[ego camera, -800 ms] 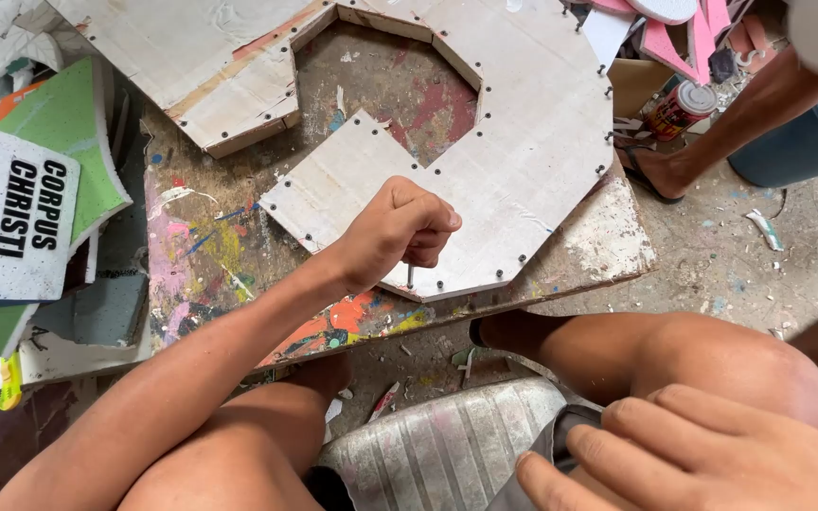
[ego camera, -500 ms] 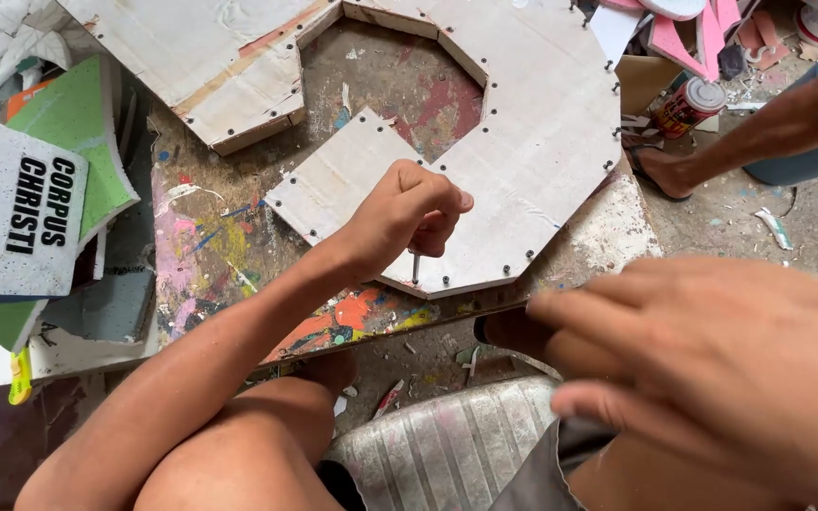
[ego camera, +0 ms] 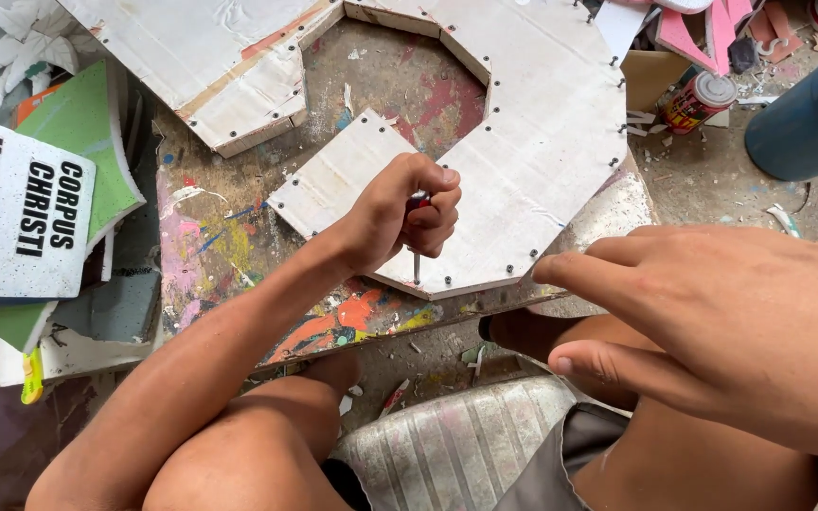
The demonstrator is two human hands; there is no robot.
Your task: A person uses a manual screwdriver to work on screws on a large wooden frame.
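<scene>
Spreading wide in the foreground, the right hand (ego camera: 712, 331) is held open in the air, fingers apart and nothing pinched, raised close to the camera above the knee. Further out, the left hand (ego camera: 400, 220) is seen closed tight around a screwdriver (ego camera: 416, 248), whose red handle is mostly hidden in the fist. Its long axis is kept near upright, shaft pointing down out of the grip, with the tip set at the near edge of the cardboard shape (ego camera: 532, 161). A screw (ego camera: 448, 281) is spotted just beside the tip, to its right, along the same edge. So the work lies straight below the left fist, and the left hand is plainly the nearer one to it; the right hangs well apart. One screwdriver is counted, two hands, and one big curved cardboard shape studded with many dark screws around its border. Beyond, one paint-stained table (ego camera: 239, 255) is seen beneath it, with one spray can (ego camera: 700, 102) and one blue bucket (ego camera: 811, 114) further off.
</scene>
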